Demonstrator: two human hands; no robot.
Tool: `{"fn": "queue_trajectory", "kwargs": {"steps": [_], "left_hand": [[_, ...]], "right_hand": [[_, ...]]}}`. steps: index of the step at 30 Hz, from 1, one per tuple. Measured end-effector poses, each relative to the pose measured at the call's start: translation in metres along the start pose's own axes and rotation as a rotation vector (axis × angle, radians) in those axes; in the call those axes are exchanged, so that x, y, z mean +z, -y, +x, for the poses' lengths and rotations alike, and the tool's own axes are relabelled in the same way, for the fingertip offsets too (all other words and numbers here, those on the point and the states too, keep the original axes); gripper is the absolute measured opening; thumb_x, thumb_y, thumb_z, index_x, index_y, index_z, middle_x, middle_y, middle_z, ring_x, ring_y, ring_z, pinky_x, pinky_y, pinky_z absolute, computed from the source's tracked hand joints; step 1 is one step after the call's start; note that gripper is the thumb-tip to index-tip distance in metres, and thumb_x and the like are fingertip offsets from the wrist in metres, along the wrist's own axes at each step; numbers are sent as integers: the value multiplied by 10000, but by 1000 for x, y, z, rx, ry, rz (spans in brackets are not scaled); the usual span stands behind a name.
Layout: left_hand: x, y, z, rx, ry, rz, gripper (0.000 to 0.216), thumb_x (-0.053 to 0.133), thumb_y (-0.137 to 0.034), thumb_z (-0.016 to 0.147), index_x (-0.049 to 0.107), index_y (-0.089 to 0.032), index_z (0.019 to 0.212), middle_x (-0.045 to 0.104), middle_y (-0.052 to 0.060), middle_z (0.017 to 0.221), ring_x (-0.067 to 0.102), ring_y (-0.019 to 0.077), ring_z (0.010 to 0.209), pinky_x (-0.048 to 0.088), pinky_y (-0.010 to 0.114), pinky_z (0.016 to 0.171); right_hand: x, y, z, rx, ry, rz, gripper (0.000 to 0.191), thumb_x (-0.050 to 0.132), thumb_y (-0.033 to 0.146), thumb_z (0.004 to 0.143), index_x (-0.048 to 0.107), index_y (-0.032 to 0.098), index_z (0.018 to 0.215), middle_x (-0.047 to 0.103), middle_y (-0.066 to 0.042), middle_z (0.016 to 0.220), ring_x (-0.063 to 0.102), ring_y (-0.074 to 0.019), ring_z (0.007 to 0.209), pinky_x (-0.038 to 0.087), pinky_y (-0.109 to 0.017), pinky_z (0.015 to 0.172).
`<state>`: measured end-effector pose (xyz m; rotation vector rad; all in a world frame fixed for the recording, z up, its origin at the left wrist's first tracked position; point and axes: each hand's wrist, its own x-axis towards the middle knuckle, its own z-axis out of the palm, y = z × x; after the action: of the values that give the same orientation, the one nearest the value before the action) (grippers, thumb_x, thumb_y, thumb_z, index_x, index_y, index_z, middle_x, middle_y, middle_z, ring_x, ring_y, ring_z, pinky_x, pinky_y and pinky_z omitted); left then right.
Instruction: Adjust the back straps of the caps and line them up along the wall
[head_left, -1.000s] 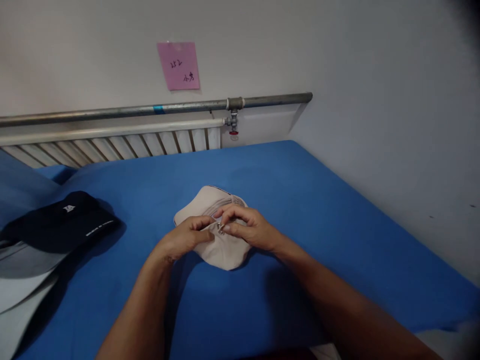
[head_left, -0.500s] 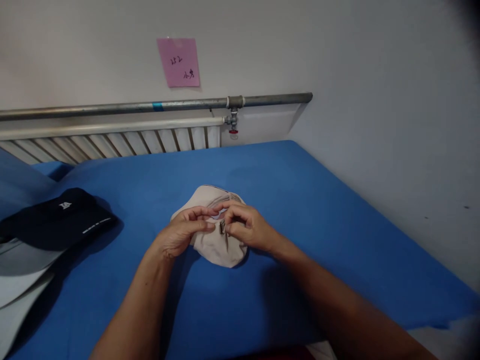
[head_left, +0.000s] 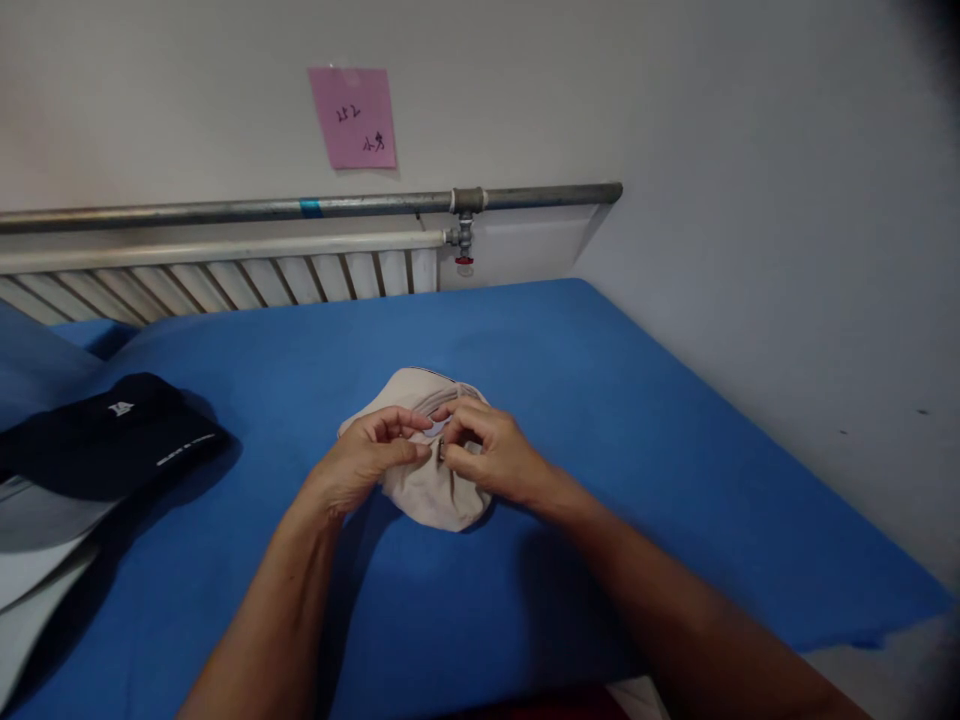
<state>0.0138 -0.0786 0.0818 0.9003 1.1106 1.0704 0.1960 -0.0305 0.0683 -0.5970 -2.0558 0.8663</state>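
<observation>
A beige cap [head_left: 439, 500] lies on the blue-covered surface in front of me, its brim pointing away to the upper left. My left hand [head_left: 367, 455] pinches the cap's back edge at the left of the opening. On the other side, my right hand [head_left: 487, 450] is closed at the strap, its thumb and forefinger at a small metal buckle [head_left: 442, 450]. The fingers partly cover the buckle and strap, so how the strap runs through it cannot be made out.
At the left lies a dark navy cap [head_left: 97, 440], over grey and white caps [head_left: 37, 570]. The blue cover [head_left: 600, 400] meets the walls behind and at right. A radiator [head_left: 262, 280], a metal pipe [head_left: 375, 205] and a pink note [head_left: 352, 120] are at the back.
My right thumb and forefinger have shifted slightly left over the buckle, covering more of it. The cap and my left hand stay nearly in place; the view has moved a little.
</observation>
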Motion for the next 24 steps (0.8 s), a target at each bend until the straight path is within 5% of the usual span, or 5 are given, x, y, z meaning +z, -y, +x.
{"fn": "queue_trajectory", "kwargs": {"steps": [16,24], "left_hand": [[0,-5,-2,27,-44,-48,276,829,-133,563,692,-143,803,680,4,695,616,99,606,488,206,599],[-1,-5,-3,36,-15,-58,280,824,-124,573,699,-147,822,697,7,742,629,96,628,497,196,610]], "right_hand": [[-8,-1,2,199,58,343,52,674,241,789,654,202,761,671,-33,922,618,-170,897,502,-355,821],[-9,4,1,175,73,307,48,690,213,764,646,203,748,657,-18,846,609,-167,847,493,-347,795]]}}
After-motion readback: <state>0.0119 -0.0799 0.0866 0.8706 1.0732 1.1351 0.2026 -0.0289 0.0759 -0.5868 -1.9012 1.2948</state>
